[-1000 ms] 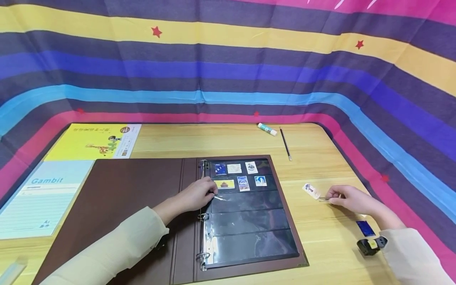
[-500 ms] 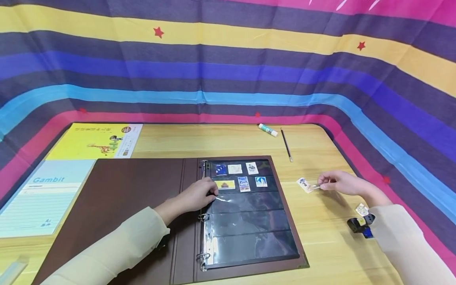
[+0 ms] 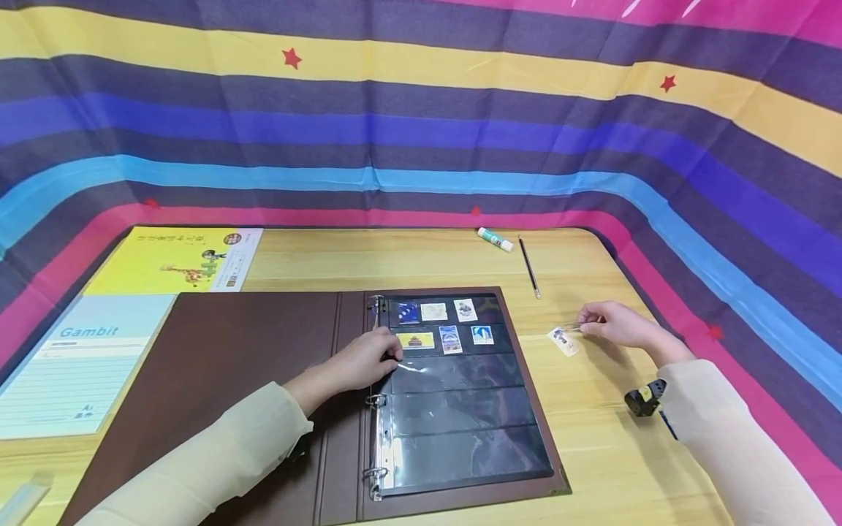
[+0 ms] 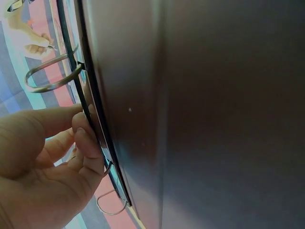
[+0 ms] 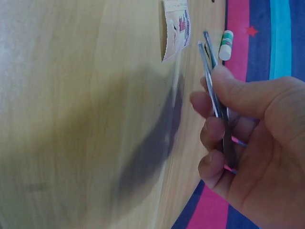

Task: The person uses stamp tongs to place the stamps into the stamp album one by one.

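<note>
In the head view a brown ring-binder stamp album (image 3: 256, 351) lies spread out, with a black pocket page (image 3: 460, 409) on its right side. Several stamps (image 3: 450, 340) fill parts of its top two rows. My left hand (image 3: 358, 359) pinches the inner edge of that page between the rings, thumb and fingers curled at it in the left wrist view. My right hand (image 5: 252, 124) grips metal tweezers (image 5: 217, 90), their tips apart with nothing between them. Just beyond the tips, a loose pale stamp (image 3: 562, 341) lies on the table, slightly bowed.
A glue stick (image 3: 495, 239) and a pencil (image 3: 529, 267) lie at the back right. A small black object (image 3: 645, 398) sits by the right sleeve. Left of the album are a yellow book (image 3: 177, 259) and a Gambit notepad (image 3: 85, 365). A striped cloth (image 3: 421, 131) encloses the table.
The stamp has shifted left and slightly away with the tweezers, which now stand off it. My right hand has moved farther away over the table. The left hand stays put.
</note>
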A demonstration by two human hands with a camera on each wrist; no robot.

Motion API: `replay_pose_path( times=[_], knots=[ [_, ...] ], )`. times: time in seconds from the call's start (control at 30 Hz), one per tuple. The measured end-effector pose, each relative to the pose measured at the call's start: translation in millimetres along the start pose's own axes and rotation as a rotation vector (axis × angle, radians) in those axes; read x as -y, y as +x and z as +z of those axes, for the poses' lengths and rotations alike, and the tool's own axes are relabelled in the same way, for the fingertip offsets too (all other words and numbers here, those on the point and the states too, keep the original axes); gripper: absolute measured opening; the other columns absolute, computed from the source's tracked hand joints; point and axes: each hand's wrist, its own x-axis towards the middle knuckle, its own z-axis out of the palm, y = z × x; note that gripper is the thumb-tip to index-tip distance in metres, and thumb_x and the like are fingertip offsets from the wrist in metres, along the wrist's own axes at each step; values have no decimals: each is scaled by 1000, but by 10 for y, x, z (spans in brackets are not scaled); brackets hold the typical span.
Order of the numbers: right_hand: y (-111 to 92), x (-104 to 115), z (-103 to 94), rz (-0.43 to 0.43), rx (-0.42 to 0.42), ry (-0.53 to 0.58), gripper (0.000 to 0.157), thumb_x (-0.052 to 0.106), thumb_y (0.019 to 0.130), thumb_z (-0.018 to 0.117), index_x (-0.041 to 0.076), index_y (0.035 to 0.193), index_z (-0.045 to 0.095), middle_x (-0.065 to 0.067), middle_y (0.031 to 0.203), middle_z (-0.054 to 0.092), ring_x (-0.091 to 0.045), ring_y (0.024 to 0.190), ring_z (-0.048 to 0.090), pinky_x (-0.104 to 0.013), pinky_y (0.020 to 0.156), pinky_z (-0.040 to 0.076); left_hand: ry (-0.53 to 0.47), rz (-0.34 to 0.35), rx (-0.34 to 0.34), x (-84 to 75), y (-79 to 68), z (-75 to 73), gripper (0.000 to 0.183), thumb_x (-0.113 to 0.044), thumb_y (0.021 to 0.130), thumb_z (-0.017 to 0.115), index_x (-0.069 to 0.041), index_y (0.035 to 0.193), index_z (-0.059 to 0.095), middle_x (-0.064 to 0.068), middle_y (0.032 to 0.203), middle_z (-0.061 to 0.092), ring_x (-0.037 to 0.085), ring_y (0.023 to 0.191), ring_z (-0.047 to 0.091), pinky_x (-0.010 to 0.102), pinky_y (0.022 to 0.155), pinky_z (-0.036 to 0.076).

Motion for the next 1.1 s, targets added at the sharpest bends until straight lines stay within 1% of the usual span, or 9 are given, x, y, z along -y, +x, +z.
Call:
replay_pose_path(
  times=[0.1,0.17,0.3,0.4,0.53,0.73,0.83,1.0,1.1],
  knots=[
    [12,-9,24,14,-12,-19,5,8,78,56,4,81,56,1,72,53,-12,67,48,-31,62,38,1,0,-2,-1,0,-2,8,-4,74,56,-11,78,55,-2,78,44,11,70,40,27,64,36],
    [26,9,50,1,-15,-20,5,8,77,57,4,80,56,2,71,53,-11,65,48,-31,61,38,3,-1,0,1,0,0,7,-4,74,56,-11,78,55,-2,78,44,11,71,41,26,64,36],
    [53,93,124,-74,15,11,4,8,77,56,5,80,56,2,71,54,-10,65,48,-30,60,38,4,-3,0,2,-3,2,7,-5,74,56,-11,78,55,-2,78,44,11,71,41,27,65,36],
    [42,171,166,-115,64,56,4,9,79,55,7,81,56,3,73,55,-10,67,48,-28,60,38,2,-4,-2,0,-4,3,7,-5,74,56,-11,78,55,-2,78,44,12,71,41,27,65,37],
    [-39,218,168,-112,114,94,4,11,80,53,9,82,56,2,75,54,-9,68,46,-26,61,37,0,-5,-1,-4,-6,-1,7,-5,74,56,-10,78,55,-2,78,44,12,71,41,27,65,37],
    [-236,142,111,-95,195,98,3,8,79,53,10,81,56,3,73,52,-7,65,44,-23,58,38,-4,3,5,0,-4,-5,7,-4,75,55,-10,78,55,-2,78,44,12,71,41,27,64,36],
    [-290,102,95,-82,147,58,2,11,79,55,10,80,56,3,71,52,-6,64,44,-24,57,37,-5,5,-1,1,-10,-12,7,-4,74,56,-10,78,55,-2,78,44,12,71,41,27,64,37],
    [-308,74,94,10,-33,-53,6,15,77,57,9,78,56,4,71,53,-9,66,47,-28,59,37,-6,7,-2,2,-9,-17,7,-4,74,56,-10,78,55,-2,77,44,11,71,41,27,65,36],
    [-306,82,105,59,-74,-86,7,14,77,58,8,75,55,4,68,51,-11,63,46,-30,57,37,-3,7,0,1,-3,-15,7,-4,74,56,-10,78,55,-2,77,44,11,71,41,27,64,36]
  ],
)
